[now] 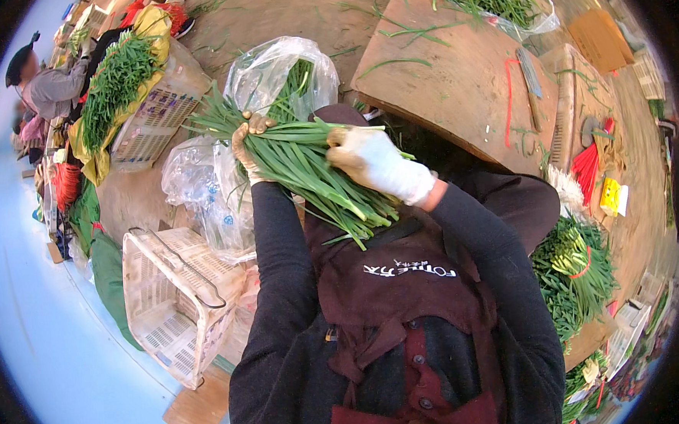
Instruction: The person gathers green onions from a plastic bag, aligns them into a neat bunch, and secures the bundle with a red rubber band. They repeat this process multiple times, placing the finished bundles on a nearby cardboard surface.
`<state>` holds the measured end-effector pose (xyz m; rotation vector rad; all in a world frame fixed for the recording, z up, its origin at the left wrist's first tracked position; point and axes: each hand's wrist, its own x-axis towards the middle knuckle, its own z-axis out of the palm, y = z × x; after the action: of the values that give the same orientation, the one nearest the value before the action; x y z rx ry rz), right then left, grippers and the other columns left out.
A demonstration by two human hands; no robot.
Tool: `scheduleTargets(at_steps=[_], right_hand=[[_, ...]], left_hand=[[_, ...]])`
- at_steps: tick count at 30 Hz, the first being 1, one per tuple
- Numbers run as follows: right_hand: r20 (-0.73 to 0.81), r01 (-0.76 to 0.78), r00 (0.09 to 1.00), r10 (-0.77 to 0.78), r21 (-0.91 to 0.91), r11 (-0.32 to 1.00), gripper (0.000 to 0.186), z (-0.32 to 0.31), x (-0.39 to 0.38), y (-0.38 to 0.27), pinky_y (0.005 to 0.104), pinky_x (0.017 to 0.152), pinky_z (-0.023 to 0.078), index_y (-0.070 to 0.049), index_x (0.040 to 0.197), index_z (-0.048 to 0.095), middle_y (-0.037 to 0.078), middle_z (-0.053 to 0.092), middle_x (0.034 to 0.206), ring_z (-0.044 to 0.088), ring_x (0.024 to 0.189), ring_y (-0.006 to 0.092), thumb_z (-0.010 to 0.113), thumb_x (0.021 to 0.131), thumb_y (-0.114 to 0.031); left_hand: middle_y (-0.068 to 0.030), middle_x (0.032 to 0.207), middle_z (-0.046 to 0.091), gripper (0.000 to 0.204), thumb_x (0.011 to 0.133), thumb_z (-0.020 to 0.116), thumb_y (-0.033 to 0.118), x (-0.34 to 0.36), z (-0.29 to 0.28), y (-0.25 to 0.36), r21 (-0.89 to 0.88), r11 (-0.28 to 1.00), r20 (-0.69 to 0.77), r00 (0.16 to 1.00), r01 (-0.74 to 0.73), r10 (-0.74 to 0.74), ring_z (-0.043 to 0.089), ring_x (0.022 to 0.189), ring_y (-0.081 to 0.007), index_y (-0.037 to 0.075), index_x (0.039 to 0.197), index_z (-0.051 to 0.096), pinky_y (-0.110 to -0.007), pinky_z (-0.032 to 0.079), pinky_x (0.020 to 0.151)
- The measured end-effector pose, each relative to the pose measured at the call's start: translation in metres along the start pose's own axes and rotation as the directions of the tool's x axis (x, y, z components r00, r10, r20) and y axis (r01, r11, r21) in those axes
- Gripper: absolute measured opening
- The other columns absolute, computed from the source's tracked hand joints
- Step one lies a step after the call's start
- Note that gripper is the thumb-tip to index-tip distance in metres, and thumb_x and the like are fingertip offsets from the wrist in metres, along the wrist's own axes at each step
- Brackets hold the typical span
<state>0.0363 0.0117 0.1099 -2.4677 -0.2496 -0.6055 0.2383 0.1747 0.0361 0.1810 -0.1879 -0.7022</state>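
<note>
Left hand (pixel 243 142): you grasp the green bunch (pixel 298 162).
Right hand (pixel 371 160): you clasp it too.
Plastic bag (pixel 258 74): beyond your left grip.

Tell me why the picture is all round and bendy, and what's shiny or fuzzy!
Head view: the wide fisheye lens bends things toward its dark round rim; head view: the lower clear plastic bag has whitish glints; head view: the person in grey at upper left looks small and soft, while the held green leaves look clearer.
</note>
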Motion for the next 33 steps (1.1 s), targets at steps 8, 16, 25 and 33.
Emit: scheduleTargets(at_steps=[8,16,25,33], right_hand=[[0.392,-0.387,0.920,-0.013,0.911,0.143,0.024,-0.135,-0.097,-0.026,0.0274,0.049,0.046,0.004,0.078,0.070,0.011,0.067,0.070,0.061,0.055,0.0154,0.070,0.082,-0.020],[-0.046,0.100,0.823,-0.566,0.993,0.064,0.030,-0.144,-0.083,-0.044,0.0358,0.046,0.042,0.001,0.098,0.068,0.010,0.063,0.071,0.056,0.052,0.0237,0.053,0.096,-0.026],[-0.006,-0.438,0.888,0.460,0.293,0.850,0.032,-0.047,-0.062,-0.024,0.0346,0.067,0.052,0.000,0.097,0.071,0.015,0.070,0.085,0.067,0.075,0.0276,0.072,0.083,-0.028],[-0.022,-0.516,0.558,0.830,0.773,0.368,0.018,-0.001,-0.055,0.014,0.0306,0.081,0.050,0.000,0.084,0.072,0.006,0.071,0.088,0.065,0.083,0.0194,0.069,0.083,-0.017]], left_hand=[[0.0007,0.074,0.043,0.028,0.081,0.063,0.010,0.001,-0.019,0.004,-0.042,0.999,-0.009,1.000,-0.009,0.009,0.047,0.072,-0.0117,0.004,0.106,0.051,-0.031,0.044,0.087],[0.0002,0.074,0.045,0.029,0.081,0.063,0.010,0.001,-0.032,0.005,-0.068,0.997,-0.045,0.999,-0.034,0.031,0.048,0.073,-0.0125,0.003,0.106,0.051,-0.032,0.043,0.087],[0.0001,0.074,0.045,0.028,0.080,0.062,0.010,0.005,-0.020,0.002,-0.072,0.997,0.031,1.000,-0.001,0.003,0.047,0.072,-0.0112,0.004,0.105,0.051,-0.033,0.044,0.088],[-0.0014,0.079,0.050,0.029,0.081,0.063,0.010,0.010,-0.020,0.005,0.146,0.989,-0.066,0.998,0.004,0.006,0.051,0.077,-0.0144,0.002,0.106,0.051,-0.035,0.044,0.092]])
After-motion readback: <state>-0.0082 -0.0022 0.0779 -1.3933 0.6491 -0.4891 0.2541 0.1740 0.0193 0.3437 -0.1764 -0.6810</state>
